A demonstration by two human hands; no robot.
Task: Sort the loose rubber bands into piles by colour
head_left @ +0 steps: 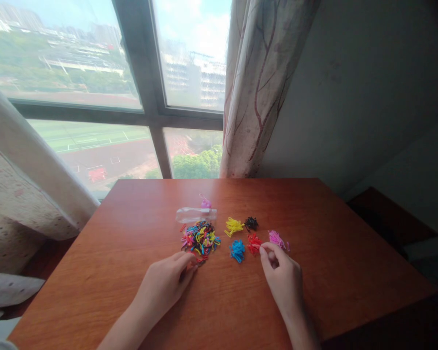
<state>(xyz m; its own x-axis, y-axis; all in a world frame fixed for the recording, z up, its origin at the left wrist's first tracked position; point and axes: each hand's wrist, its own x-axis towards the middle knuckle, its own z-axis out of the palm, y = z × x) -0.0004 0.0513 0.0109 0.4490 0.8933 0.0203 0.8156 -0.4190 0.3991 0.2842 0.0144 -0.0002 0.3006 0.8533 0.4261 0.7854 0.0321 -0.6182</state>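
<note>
A mixed pile of small coloured rubber bands [200,236] lies on the wooden table. At its near edge, my left hand [171,276] has thumb and fingers closed around a few red and dark bands. My right hand [283,273] is pinched at the right edge of a red band pile [253,243]; whatever is between its fingertips is hidden. Around the red pile are single-colour heaps: yellow bands [234,226], black bands [251,223], blue bands [237,250] and pink bands [276,239], the last just beyond my right hand.
Behind the mixed pile a clear plastic bottle [193,215] lies on its side, with a pink cap-like piece [206,203] by its neck. The table [131,209] reaches to a window [151,87] with curtains [259,82] on both sides. A wall stands at right.
</note>
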